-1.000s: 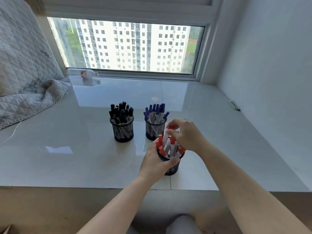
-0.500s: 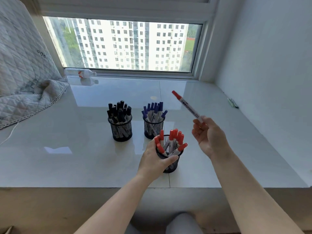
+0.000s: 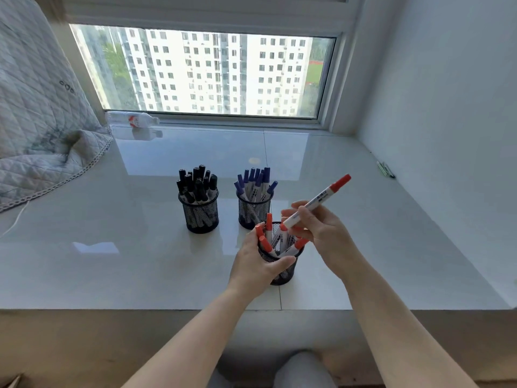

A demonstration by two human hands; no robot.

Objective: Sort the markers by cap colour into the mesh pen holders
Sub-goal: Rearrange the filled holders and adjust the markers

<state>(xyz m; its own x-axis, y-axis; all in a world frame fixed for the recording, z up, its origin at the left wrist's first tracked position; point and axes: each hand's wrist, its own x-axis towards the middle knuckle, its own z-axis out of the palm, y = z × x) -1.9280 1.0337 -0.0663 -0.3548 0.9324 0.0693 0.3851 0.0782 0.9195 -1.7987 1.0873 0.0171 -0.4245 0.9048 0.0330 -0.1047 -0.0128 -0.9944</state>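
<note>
While the left hand (image 3: 256, 266) grips the near mesh holder (image 3: 282, 271), the right hand (image 3: 321, 233) pinches a red-capped marker (image 3: 317, 201) above it by the lower barrel; light, stiff and smooth, it probably wants a mid-barrel hold.

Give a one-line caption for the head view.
Right hand holds red-capped marker above red holder gripped by left hand.

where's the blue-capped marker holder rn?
Head view, centre: the black mesh holder of blue-capped markers stands on the glossy white sill, right of the black mesh holder of black-capped markers and just behind the black mesh holder of red-capped markers.
</note>
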